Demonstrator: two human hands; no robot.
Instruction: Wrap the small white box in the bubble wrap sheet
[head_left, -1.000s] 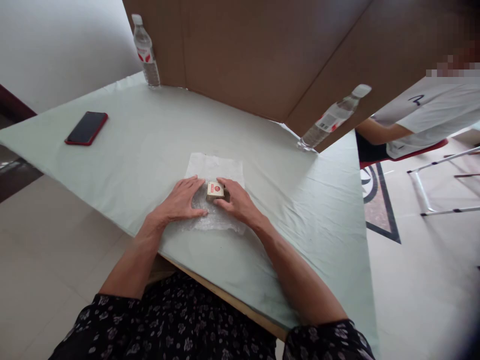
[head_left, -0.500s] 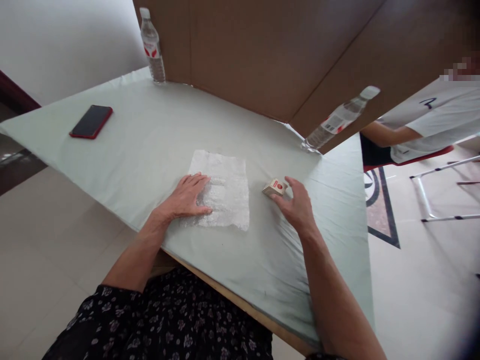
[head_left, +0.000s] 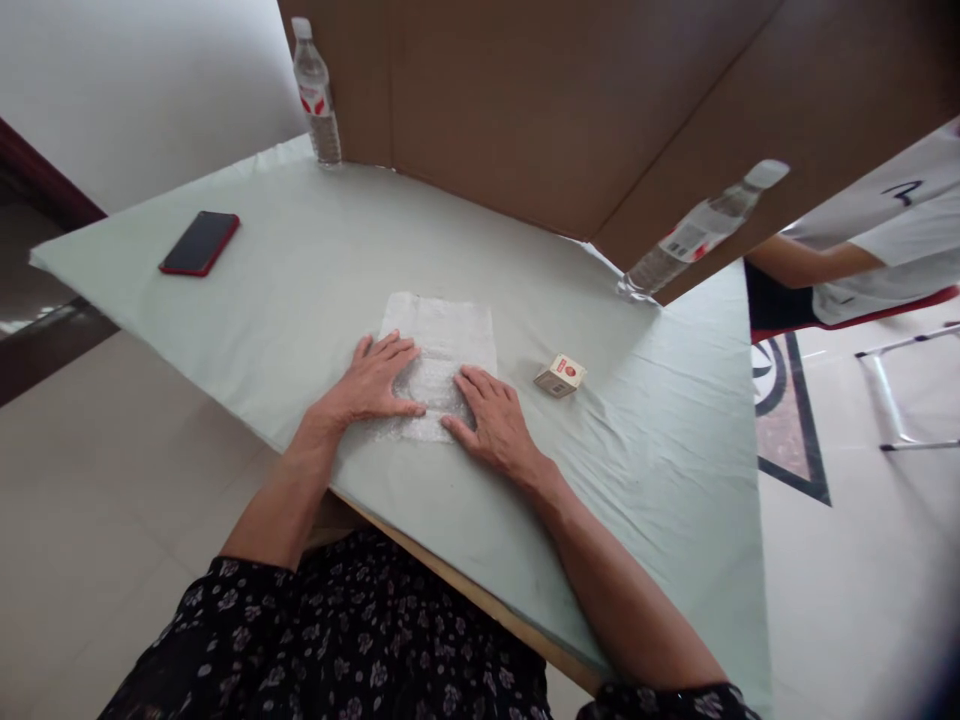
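Note:
A sheet of bubble wrap [head_left: 442, 330] lies flat on the pale green tablecloth. My left hand [head_left: 375, 380] rests open on its left side, fingers spread. On its right side lies my right hand [head_left: 491, 415], also open, with the thumb apart from the fingers. Both palms face down and neither hand holds anything. To the right of my right hand, a small cream box [head_left: 561, 376] with a red mark sits on the cloth, untouched.
A phone with a red case [head_left: 200, 243] lies at the left. Two water bottles, one at the back left [head_left: 316, 95] and one at the right [head_left: 701, 232], stand against a brown cardboard panel [head_left: 510, 110]. Beyond it, a person's arm [head_left: 817, 262] shows.
My right hand has let go of the small box and moved left onto the bubble wrap. My left hand has stayed on the wrap. The view has shifted slightly.

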